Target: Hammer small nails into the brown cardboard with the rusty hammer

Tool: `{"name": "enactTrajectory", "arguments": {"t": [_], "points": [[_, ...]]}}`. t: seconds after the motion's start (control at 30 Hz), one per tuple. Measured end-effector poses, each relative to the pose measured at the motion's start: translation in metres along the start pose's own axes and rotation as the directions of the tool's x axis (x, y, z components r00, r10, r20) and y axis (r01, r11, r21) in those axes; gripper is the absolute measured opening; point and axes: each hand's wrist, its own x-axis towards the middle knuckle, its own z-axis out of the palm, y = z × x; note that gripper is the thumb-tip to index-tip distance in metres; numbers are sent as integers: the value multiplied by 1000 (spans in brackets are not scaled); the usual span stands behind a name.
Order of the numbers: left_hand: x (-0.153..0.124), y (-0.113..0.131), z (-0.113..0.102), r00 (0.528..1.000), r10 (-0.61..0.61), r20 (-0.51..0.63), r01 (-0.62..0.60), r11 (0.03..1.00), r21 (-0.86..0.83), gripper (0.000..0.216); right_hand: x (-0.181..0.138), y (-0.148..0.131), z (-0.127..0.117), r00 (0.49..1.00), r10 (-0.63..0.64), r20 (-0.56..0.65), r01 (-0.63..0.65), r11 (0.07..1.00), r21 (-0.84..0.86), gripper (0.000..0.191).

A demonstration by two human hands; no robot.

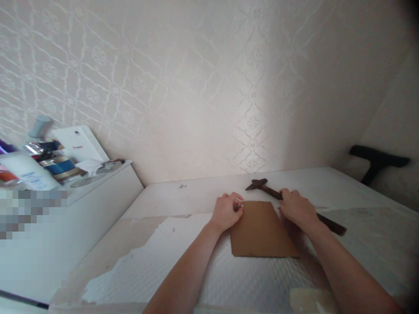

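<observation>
A brown cardboard piece (258, 231) lies flat in front of me. At its far left corner is my left hand (227, 212), fingers closed in a pinch. Something small and dark, with a thin white bit beside it, shows at those fingertips; I cannot make out what it is. My right hand (298, 209) is wrapped round the wooden handle of a hammer (271, 192), just right of the cardboard. The hammer's dark head points away to the left, close to the white surface, and the handle's end sticks out behind my wrist.
White textured sheeting (163, 244) covers part of the worktop (203, 187). Several small metal bits (182, 186) lie near the wall. On the left, a white cabinet (108, 200) carries tubes, tape rolls and a white box (80, 144). A black T-shaped handle (376, 159) stands at the right.
</observation>
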Motion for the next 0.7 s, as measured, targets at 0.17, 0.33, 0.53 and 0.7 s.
{"name": "enactTrajectory", "arguments": {"t": [0.17, 0.33, 0.53, 0.7], "points": [[0, 1, 0, 1000, -19, 1, 20, 1000, -14, 29, 16, 4, -11, 997, -59, -40, 66, 979, 190, 30], [1, -1, 3, 1000, 3, -26, -4, 999, -45, 32, 33, 17, -19, 999, 13, 48, -39, 809, 586, 37], [1, -3, 4, 1000, -14, -20, 13, 997, -73, 34, 21, 38, -13, 993, -111, -32, 104, 732, 673, 40], [0, -3, 3, 999, -28, -27, 26, 997, -79, 34, 10, 49, -22, 940, -309, -145, 331, 724, 605, 40]]}}
